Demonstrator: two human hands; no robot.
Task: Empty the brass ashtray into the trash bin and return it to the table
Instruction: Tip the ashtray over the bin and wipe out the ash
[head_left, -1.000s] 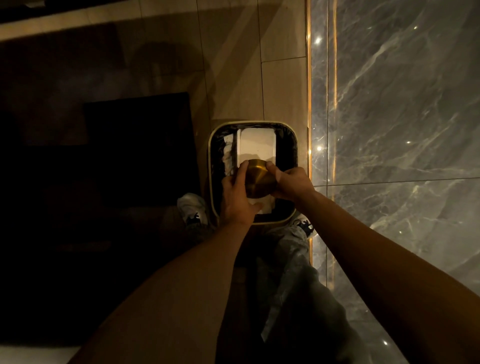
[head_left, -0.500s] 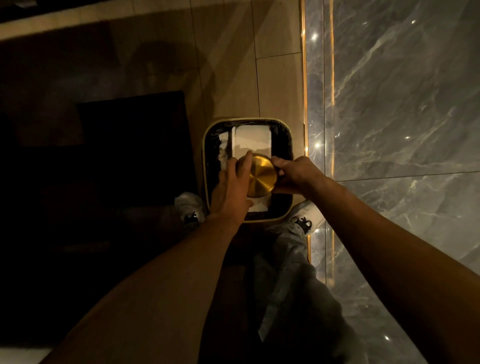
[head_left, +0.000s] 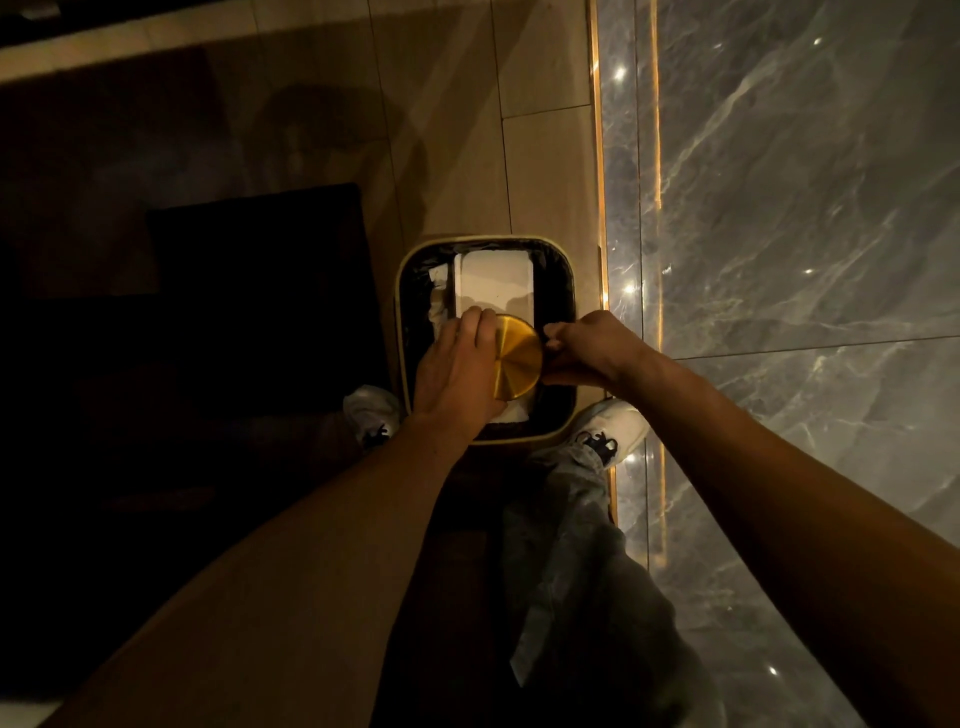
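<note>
we are holding the brass ashtray (head_left: 518, 358) upside down directly over the trash bin (head_left: 401, 332), our left hand (head_left: 457, 366) and right hand (head_left: 589, 347) clamping its opposite sides, flat base facing us.

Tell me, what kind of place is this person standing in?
Probably a smart indoor room, maybe a hotel or lounge: polished grey marble with a lit gold strip, pale floor tiles, and a lined trash bin.

trash bin (head_left: 400, 312) mouth open beyond the hands, marble wall (head_left: 805, 208) close right, dark furniture (head_left: 249, 270) left
</note>
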